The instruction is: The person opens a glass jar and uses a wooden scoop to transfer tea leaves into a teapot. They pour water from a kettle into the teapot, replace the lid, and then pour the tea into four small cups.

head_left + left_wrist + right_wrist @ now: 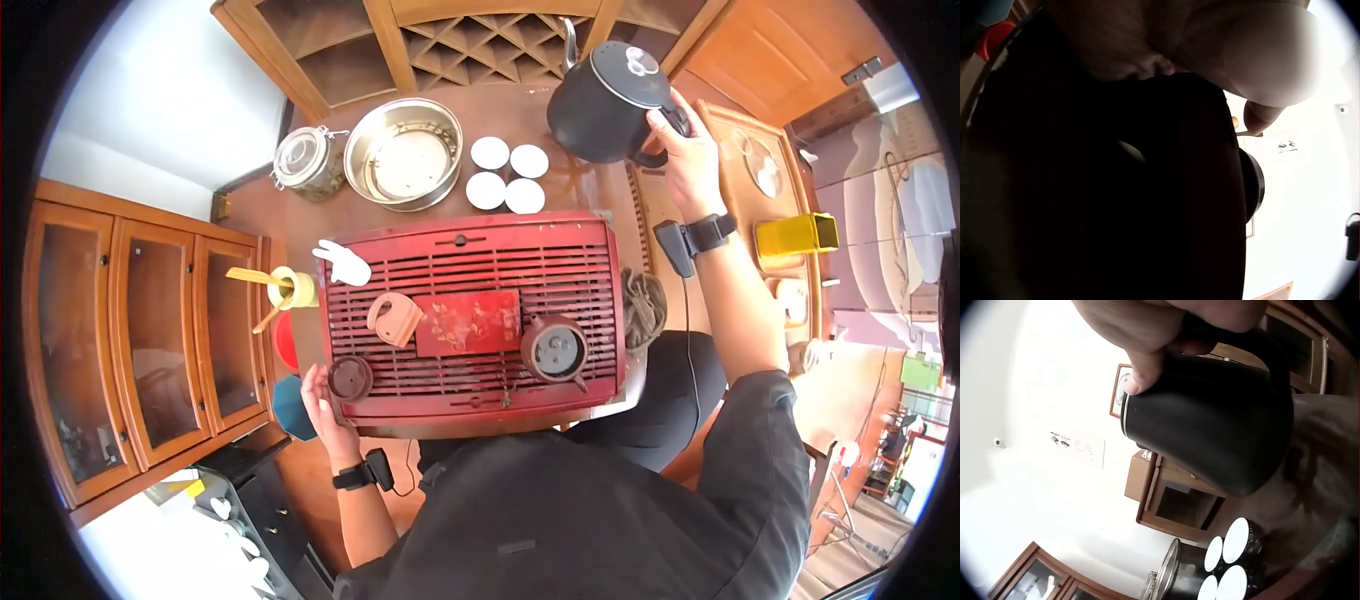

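Note:
My right hand (688, 150) grips the handle of a black kettle (603, 108), held at the back right past the red slatted tea tray (470, 398). In the right wrist view the kettle (1210, 419) fills the middle, fingers around its handle. My left hand (330, 415) rests at the tray's front left corner, beside a small round brown dish (350, 379); in the left wrist view the hand (1166, 37) is at the dark tray side. On the tray stand a brown teapot (556, 351), a pinkish cup-like piece (395, 319) and a white hand-shaped figure (343, 263).
Behind the tray are a steel bowl (404, 155), a lidded glass jar (307, 163) and several white cups (490, 153). A tool holder (292, 288) stands left of it; a grey cloth (643, 309) lies at its right. A yellow box (796, 235) is farther right.

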`<state>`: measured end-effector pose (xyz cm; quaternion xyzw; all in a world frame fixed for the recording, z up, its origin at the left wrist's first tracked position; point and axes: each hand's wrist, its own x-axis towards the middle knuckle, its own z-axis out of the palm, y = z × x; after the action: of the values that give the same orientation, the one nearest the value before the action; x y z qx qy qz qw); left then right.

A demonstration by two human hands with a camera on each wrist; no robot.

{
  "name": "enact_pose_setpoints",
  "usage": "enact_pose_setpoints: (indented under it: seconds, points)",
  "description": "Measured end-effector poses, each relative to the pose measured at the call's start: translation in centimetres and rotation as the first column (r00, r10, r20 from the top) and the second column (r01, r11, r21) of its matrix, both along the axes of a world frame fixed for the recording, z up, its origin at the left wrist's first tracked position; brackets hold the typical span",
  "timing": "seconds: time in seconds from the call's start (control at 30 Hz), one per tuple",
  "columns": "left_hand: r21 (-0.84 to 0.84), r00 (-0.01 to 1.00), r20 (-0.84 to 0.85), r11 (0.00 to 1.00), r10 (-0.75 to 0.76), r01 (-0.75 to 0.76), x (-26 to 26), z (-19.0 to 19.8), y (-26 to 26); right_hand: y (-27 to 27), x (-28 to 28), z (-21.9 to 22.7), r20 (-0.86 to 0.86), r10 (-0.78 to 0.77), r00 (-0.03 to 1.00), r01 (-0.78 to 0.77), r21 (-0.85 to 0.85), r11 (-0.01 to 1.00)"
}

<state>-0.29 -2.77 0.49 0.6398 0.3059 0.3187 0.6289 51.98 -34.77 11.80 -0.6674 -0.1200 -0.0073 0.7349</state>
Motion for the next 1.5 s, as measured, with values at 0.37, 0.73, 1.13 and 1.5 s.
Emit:
enact_pose_setpoints:
  seconds: [0.37, 0.73, 1.13, 1.5]
  points:
    - [0.266, 0.957, -0.278, 0.950, -0.087, 0.163, 1.0, 6.4, -0.2, 2.7, 0.8, -4.1, -0.089, 0.041, 0.995, -0.045, -0.040, 0.998]
    - [0.569, 0.815, -0.578, 0.692, -0.048, 0.444, 3.6, 10.8, -1.6, 1.5, 1.3, -3.5, -0.041, 0.106, 0.994, -0.113, -0.387, 0.915]
    - [0.489, 0.803, -0.593, 0.769, -0.054, 0.412, 3.6, 10.9, -1.5, -5.7, -6.3, 5.5, 0.086, -0.080, 0.993, 0.097, -0.211, 0.973]
    - [0.531, 0.907, -0.027, 0.763, -0.419, 0.368, 5.7, 15.1, -8.0, -2.7, -28.4, 12.8, -0.208, 0.724, 0.658, -0.742, -0.347, 0.574]
